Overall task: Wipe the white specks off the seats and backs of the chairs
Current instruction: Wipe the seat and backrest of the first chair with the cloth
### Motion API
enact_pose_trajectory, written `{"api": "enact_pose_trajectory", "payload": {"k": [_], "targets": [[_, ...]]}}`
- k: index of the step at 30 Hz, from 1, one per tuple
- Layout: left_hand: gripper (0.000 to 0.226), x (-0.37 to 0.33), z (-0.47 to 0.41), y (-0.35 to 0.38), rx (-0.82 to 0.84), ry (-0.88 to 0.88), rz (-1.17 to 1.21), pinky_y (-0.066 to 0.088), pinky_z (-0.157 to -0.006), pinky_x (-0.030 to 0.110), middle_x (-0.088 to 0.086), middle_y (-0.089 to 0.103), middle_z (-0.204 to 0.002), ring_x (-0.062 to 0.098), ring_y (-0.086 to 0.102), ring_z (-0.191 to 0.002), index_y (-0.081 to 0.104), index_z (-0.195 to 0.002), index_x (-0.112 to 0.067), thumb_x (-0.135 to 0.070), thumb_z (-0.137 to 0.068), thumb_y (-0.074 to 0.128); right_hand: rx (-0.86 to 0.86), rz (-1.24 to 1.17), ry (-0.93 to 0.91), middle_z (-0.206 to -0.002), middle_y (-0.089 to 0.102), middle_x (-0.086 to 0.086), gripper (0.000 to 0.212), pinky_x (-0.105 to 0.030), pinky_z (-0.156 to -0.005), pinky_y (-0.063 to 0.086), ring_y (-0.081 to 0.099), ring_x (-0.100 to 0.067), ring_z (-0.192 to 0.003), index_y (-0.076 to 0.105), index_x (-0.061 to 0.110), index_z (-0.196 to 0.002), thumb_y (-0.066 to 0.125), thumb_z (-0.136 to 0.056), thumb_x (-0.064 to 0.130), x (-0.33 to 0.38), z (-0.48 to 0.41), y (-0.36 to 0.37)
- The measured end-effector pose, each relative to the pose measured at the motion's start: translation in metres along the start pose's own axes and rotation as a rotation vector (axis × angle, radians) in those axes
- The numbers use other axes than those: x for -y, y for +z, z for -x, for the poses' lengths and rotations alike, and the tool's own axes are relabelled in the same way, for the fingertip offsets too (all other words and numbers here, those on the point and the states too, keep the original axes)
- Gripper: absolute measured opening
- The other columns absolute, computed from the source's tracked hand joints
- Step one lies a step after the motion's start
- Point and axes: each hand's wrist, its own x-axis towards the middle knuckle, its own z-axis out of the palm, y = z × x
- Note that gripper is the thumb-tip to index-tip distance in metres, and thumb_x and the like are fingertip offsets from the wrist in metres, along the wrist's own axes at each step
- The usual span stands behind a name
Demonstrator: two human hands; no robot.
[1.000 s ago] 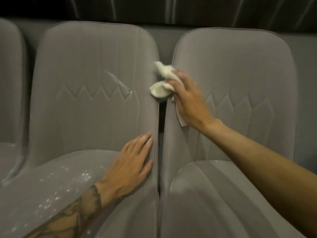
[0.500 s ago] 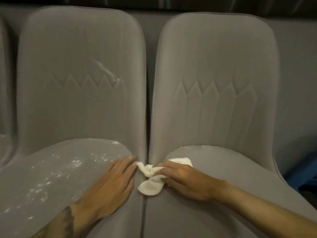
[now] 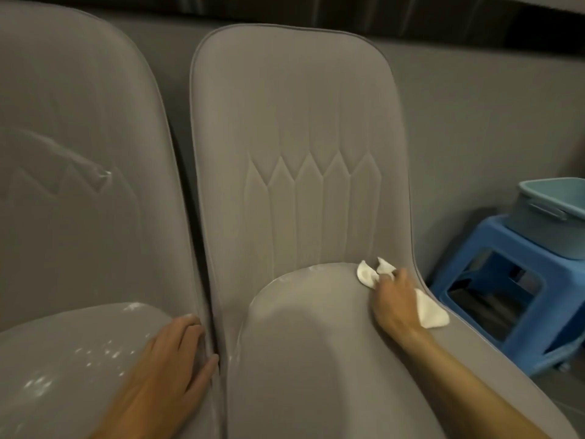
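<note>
One limp, soft white cloth [image 3: 432, 313], probably best held bunched, is pinched by the right hand [image 3: 392, 302] on the right chair seat [image 3: 310, 359]; the left hand [image 3: 172, 359] lies flat.

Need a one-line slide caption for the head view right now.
Right hand presses a white cloth to the right chair's seat; left hand rests on the speckled left seat.

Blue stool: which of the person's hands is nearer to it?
Right. The right hand, holding the white cloth, is on the right chair, close beside the blue stool; the left hand rests on the left chair, farther off.
</note>
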Motion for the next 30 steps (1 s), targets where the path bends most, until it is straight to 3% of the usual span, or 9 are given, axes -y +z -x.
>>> {"api": "enact_pose_trajectory", "payload": {"k": [3, 8, 11, 15, 18, 22, 26, 30], "targets": [[0.075, 0.002, 0.003, 0.005, -0.023, 0.021, -0.04, 0.056, -0.091, 0.04, 0.007, 0.065, -0.12, 0.026, 0.07, -0.103, 0.072, -0.11, -0.007, -0.069, -0.096, 0.033, 0.038, 0.024, -0.043, -0.133, 0.042, -0.019, 0.033, -0.038, -0.103, 0.033, 0.043, -0.039, -0.119, 0.057, 0.0, -0.126, 0.042, -0.097, 0.007, 0.038, -0.022, 0.019], [0.088, 0.007, 0.005, 0.006, -0.013, 0.048, -0.035, 0.056, -0.092, 0.04, 0.01, 0.065, -0.123, 0.028, 0.07, -0.107, 0.072, -0.113, -0.004, -0.072, -0.099, 0.018, 0.203, 0.029, -0.377, -0.138, 0.047, -0.014, 0.037, -0.04, -0.106, 0.037, 0.049, -0.037, -0.123, 0.057, 0.013, -0.136, 0.045, -0.102, 0.02, 0.049, -0.036, 0.018], [0.086, 0.008, 0.006, 0.005, -0.002, 0.061, -0.01, 0.057, -0.096, 0.043, 0.01, 0.065, -0.127, 0.029, 0.069, -0.111, 0.071, -0.116, -0.004, -0.071, -0.099, 0.02, 0.111, 0.152, -0.283, -0.13, 0.052, -0.011, 0.039, -0.041, -0.101, 0.039, 0.05, -0.036, -0.117, 0.054, 0.025, -0.139, 0.039, -0.105, 0.034, 0.021, -0.047, 0.012], [0.081, 0.008, 0.007, 0.003, 0.01, 0.076, 0.001, 0.043, -0.1, 0.032, 0.011, 0.065, -0.128, 0.028, 0.067, -0.112, 0.07, -0.117, -0.004, -0.065, -0.103, 0.019, 0.046, 0.061, -0.188, -0.122, 0.052, -0.018, 0.038, -0.04, -0.093, 0.037, 0.05, -0.038, -0.111, 0.054, 0.013, -0.137, 0.042, -0.103, 0.023, 0.057, -0.037, 0.041], [0.063, 0.011, 0.01, 0.006, 0.019, 0.088, 0.049, 0.043, -0.105, 0.027, 0.007, 0.06, -0.133, 0.024, 0.062, -0.117, 0.065, -0.123, -0.008, -0.059, -0.1, 0.035, 0.065, -0.023, -0.252, -0.126, 0.053, -0.02, 0.039, -0.039, -0.096, 0.038, 0.051, -0.038, -0.116, 0.054, 0.01, -0.137, 0.044, -0.1, 0.016, 0.083, -0.026, 0.048], [0.06, 0.014, 0.013, 0.01, 0.021, 0.067, 0.081, 0.042, -0.11, 0.033, 0.002, 0.053, -0.142, 0.017, 0.053, -0.128, 0.059, -0.132, -0.014, -0.057, -0.096, 0.035, 0.166, -0.126, -0.475, -0.13, 0.058, -0.019, 0.036, -0.034, -0.106, 0.035, 0.051, -0.033, -0.122, 0.06, 0.01, -0.133, 0.048, -0.099, 0.01, 0.116, 0.007, 0.044], [0.061, 0.016, 0.011, 0.007, 0.056, 0.06, 0.071, 0.037, -0.113, 0.029, -0.001, 0.048, -0.145, 0.013, 0.048, -0.131, 0.055, -0.135, -0.019, -0.06, -0.097, 0.031, 0.277, -0.205, -0.767, -0.111, 0.065, -0.017, 0.021, -0.036, -0.094, 0.04, 0.058, -0.033, -0.105, 0.071, 0.007, -0.107, 0.052, -0.099, 0.009, 0.138, 0.063, 0.035], [0.073, 0.018, 0.011, 0.007, 0.114, 0.038, 0.081, 0.033, -0.12, 0.032, -0.001, 0.042, -0.154, 0.015, 0.042, -0.141, 0.051, -0.143, -0.018, -0.064, -0.095, 0.021, 0.431, -0.182, -0.933, -0.115, 0.059, -0.008, 0.03, -0.032, -0.096, 0.041, 0.055, -0.023, -0.106, 0.064, 0.02, -0.126, 0.045, -0.104, 0.026, 0.117, 0.087, 0.014]]}}
